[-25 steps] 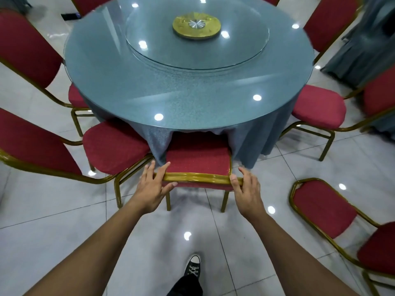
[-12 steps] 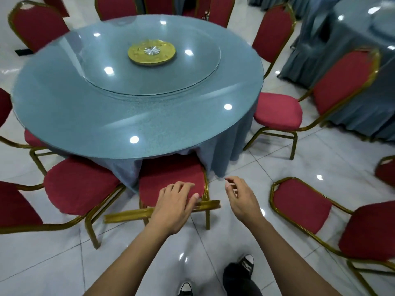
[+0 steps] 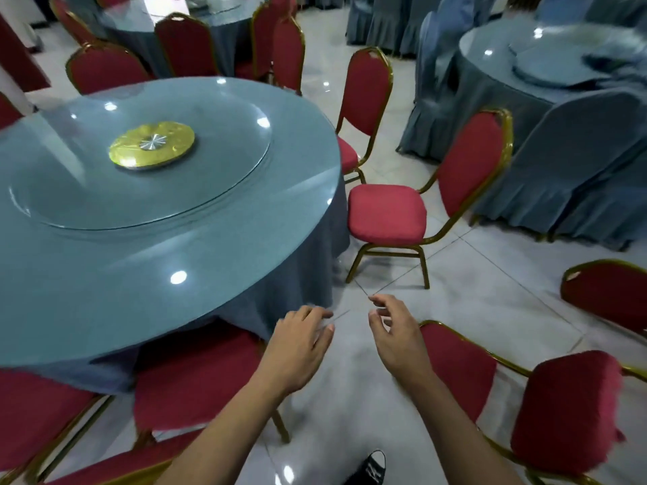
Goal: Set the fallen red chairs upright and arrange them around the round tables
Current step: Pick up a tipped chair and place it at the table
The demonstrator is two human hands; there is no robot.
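A fallen red chair (image 3: 560, 411) with a gold frame lies on its back on the floor at the lower right, its backrest beside my right hand (image 3: 397, 332). Another fallen red chair (image 3: 609, 295) shows at the right edge. The red chair (image 3: 196, 376) tucked under the round glass-topped table (image 3: 105, 239) stands upright below my left hand (image 3: 297, 343). Both hands hover over the floor, fingers apart, holding nothing. An upright red chair (image 3: 388, 213) stands at the table's right side.
Several more upright red chairs (image 3: 366, 89) ring the table. A second round table (image 3: 546, 75) with grey-blue cloth and covered chairs (image 3: 591, 159) stands at the right. A third table (image 3: 182, 15) is at the back. White tiled floor lies between them. My shoe (image 3: 373, 469) shows at the bottom.
Both hands have let go of the tucked-in chair's back rail and lifted off it. The view has swung right, bringing the fallen chairs and the second table into sight.
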